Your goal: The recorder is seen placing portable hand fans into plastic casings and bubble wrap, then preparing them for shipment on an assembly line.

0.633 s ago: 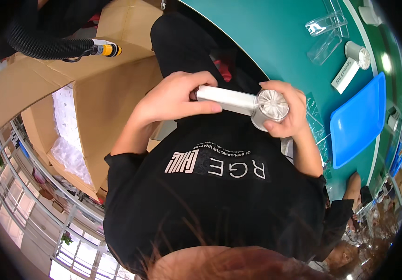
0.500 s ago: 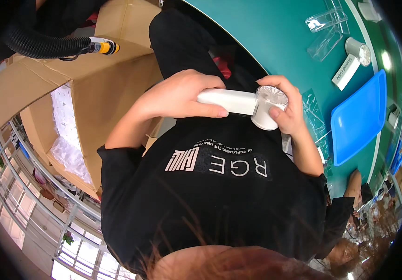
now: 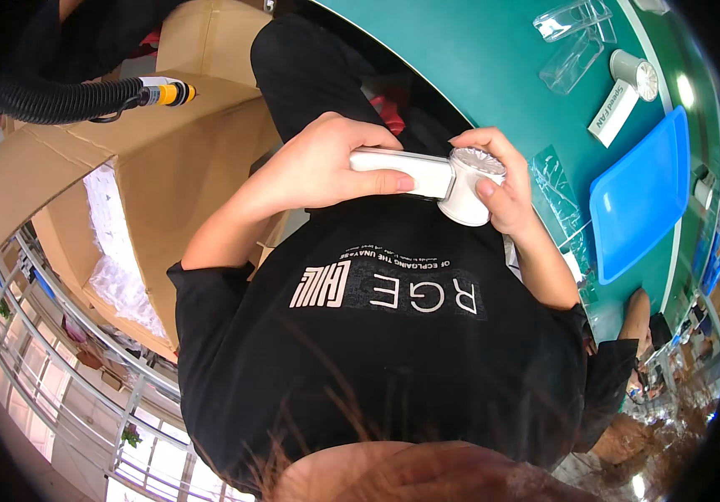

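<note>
A white handheld fan (image 3: pixel 428 175) is held level in front of my chest. My left hand (image 3: pixel 318 163) grips its long handle, thumb along the near side and fingers mostly hidden. A clear, glossy edge shows around the handle; whether it is a plastic cover is hard to tell. At the other end, my right hand (image 3: pixel 508 186) pinches the round fan head, its thumb on the near side and fingertips at the ribbed face. Both hands are closed on the fan.
An open cardboard box (image 3: pixel 184 167) with plastic bags (image 3: pixel 122 276) stands at left, below a black corrugated hose (image 3: pixel 67 100). On the green table (image 3: pixel 460 50) lie clear plastic trays (image 3: pixel 573 50), another white fan (image 3: pixel 634 75), a white carton (image 3: pixel 613 115) and a blue tray (image 3: pixel 640 201).
The fan has turned slightly in my hands, and the glossy edge along its handle now shows more plainly. The whole view has shifted a little; both hands keep their hold.
</note>
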Action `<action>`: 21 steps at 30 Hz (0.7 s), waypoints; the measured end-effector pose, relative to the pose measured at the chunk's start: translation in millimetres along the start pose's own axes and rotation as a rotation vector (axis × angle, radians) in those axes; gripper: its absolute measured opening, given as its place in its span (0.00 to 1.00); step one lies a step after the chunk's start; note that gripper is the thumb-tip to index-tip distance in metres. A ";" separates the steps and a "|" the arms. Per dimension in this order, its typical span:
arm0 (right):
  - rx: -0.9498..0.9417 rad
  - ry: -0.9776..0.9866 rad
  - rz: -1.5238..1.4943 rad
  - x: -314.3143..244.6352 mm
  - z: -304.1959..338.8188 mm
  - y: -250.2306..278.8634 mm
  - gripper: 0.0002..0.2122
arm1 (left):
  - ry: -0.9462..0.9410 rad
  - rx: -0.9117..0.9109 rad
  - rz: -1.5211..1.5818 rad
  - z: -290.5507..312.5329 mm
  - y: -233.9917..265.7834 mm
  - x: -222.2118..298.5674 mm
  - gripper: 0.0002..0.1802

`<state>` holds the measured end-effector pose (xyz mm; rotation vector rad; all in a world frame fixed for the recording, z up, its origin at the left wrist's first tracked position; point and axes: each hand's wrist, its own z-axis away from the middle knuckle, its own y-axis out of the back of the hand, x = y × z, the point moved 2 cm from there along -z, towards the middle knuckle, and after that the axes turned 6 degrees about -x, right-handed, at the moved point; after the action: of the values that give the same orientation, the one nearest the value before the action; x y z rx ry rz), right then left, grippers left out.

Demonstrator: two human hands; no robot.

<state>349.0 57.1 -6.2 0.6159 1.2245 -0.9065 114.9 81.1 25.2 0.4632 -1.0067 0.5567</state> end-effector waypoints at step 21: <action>0.010 0.115 0.274 -35.7 -4.2 16.5 0.31 | -0.140 0.008 -0.069 -7.1 -3.6 22.7 0.16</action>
<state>358.0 78.1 26.1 0.8306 1.2031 -0.6552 131.4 87.6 41.6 0.5473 -1.1178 0.4717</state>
